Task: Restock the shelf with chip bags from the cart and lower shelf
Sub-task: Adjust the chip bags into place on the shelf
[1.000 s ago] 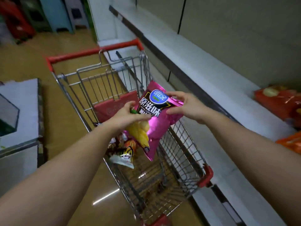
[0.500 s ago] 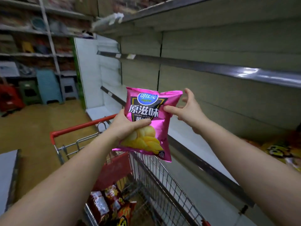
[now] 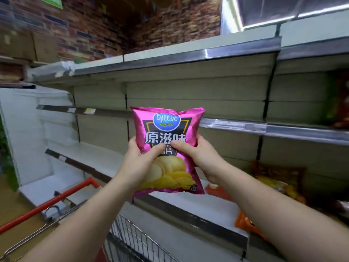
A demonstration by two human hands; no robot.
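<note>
Cart (image 3: 130, 237) sits low at the near left, its red handle (image 3: 49, 202) slanting up toward the shelving and its wire basket under the forearms. The left hand (image 3: 140, 163) grips the pink bag (image 3: 167, 148) at its left edge, thumb curled across the front just below the printed characters, the other fingers hidden behind the foil. The bag is held upright in the middle of the view, long axis vertical, logo at the top, printed front toward the camera, its top seam level with the middle shelf edge (image 3: 264, 127) and its bottom seam just above the lower shelf lip (image 3: 188, 214). The right hand (image 3: 200, 157) grips the bag's right edge in the same way, thumb on the front close to the left thumb, fingers wrapped behind. Behind the bag the shelf bays are bare back panels, with open board on the lower shelf to the left. At the far right of the lower shelf lie orange bags (image 3: 247, 222) and a yellow-and-orange pack (image 3: 275, 178), blurred. Overhead runs the top shelf (image 3: 188, 55).
</note>
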